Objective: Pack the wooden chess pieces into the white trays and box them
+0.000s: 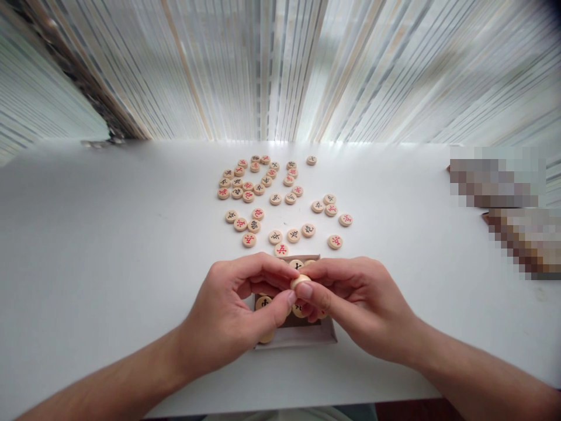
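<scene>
Both my hands meet over a small shallow box (323, 334) near the table's front edge. My left hand (232, 313) and my right hand (350, 304) pinch the same round wooden game piece (300, 281) between thumbs and fingertips. The box under my hands holds a few more wooden discs (263, 302), partly hidden by my fingers. Several round wooden pieces (275, 237) marked with red or black characters lie scattered on the white table (109, 245) just beyond the box.
A denser cluster of discs (245, 181) lies farther back, toward the striped curtain (280, 64). Blurred-out brown objects (504, 187) sit at the table's right edge.
</scene>
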The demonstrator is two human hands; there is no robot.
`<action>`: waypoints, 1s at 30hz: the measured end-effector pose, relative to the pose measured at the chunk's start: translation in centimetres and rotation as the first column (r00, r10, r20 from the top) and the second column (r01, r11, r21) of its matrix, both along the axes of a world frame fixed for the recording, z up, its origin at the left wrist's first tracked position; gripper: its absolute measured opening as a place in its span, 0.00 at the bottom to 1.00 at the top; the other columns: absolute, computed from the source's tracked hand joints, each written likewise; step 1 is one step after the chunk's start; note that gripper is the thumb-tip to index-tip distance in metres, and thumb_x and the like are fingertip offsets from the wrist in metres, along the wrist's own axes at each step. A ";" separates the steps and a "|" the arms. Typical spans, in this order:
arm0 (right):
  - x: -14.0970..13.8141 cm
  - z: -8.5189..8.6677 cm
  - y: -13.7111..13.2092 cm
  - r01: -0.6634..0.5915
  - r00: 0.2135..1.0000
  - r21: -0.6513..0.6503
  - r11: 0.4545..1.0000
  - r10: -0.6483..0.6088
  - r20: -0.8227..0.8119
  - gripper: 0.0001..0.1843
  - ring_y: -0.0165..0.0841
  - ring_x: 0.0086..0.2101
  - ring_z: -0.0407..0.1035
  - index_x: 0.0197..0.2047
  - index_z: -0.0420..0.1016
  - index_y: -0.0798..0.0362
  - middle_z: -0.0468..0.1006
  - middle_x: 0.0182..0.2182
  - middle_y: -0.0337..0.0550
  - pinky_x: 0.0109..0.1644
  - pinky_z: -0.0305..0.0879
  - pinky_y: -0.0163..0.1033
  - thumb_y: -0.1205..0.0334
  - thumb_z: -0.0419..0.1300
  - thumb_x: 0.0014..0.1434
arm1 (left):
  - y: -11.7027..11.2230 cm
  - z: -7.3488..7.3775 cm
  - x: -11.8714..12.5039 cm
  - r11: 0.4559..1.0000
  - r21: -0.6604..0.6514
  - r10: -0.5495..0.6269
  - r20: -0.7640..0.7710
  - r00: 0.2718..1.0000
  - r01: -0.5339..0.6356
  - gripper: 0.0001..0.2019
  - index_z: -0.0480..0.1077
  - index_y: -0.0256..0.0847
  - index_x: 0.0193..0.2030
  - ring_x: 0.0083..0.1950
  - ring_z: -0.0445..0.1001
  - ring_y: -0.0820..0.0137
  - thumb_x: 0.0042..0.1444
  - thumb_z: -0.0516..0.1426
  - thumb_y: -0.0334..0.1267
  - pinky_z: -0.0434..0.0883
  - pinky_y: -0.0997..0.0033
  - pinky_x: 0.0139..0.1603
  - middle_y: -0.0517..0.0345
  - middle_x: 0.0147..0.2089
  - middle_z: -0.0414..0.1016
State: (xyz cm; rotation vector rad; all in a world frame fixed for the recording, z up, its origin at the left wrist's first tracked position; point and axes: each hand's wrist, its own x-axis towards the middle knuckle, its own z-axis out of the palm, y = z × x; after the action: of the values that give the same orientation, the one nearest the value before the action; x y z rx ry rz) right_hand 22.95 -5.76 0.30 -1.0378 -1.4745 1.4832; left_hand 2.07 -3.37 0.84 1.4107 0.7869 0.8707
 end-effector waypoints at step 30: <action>0.0 0.2 0.7 0.181 0.981 0.204 0.962 -0.191 0.033 0.11 0.37 0.34 0.84 0.50 0.90 0.49 0.90 0.38 0.47 0.37 0.84 0.38 0.60 0.74 0.63 | 0.2 -0.4 -0.2 0.985 0.013 0.175 -0.026 0.984 -0.174 0.13 0.87 0.40 0.47 0.39 0.90 0.64 0.55 0.73 0.29 0.87 0.75 0.43 0.55 0.40 0.90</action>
State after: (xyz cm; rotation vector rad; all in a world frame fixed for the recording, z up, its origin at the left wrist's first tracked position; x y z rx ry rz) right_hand 22.95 -5.01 0.49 -1.0666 -1.4848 1.1584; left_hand 1.83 -3.14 0.47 1.3798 0.9383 0.9929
